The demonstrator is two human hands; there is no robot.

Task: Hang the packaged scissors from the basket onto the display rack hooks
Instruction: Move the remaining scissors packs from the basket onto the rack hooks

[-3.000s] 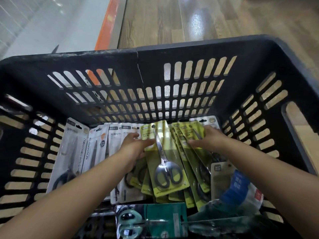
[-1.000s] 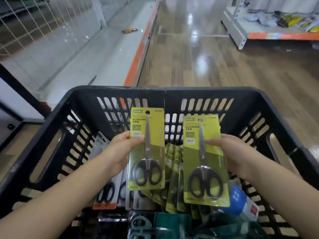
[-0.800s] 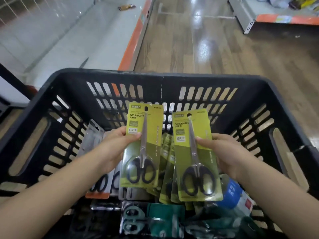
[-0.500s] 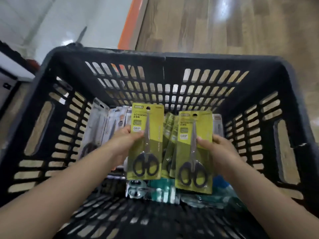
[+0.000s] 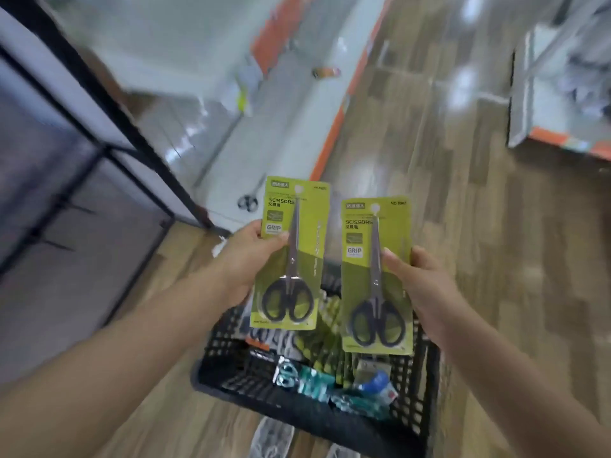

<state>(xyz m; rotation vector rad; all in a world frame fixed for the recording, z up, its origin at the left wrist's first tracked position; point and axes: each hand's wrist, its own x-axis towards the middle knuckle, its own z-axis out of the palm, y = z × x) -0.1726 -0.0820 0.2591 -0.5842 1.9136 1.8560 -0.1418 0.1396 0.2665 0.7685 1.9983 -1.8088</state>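
Currently left hand [image 5: 246, 259] pinches one green scissors pack [image 5: 287, 256] by its edge; right hand [image 5: 426, 285] pinches a second pack [image 5: 377, 276], both raised above the basket [image 5: 426, 391]. Risk: one-edge grips could let a card swivel or drop (blister fronts look slick). No rack hooks visible; black frame [image 5: 109, 127] stands left, shoes [image 5: 271, 439] below.

Glossy card, plastic and wood-look surfaces in a shop aisle.
Scissors packs [image 5: 287, 256] are shiny yellow-green card; blades look metal, handles dark plastic. The black basket [image 5: 317, 414] is slotted plastic. The floor [image 5: 479, 226] is glossy wood-grain.
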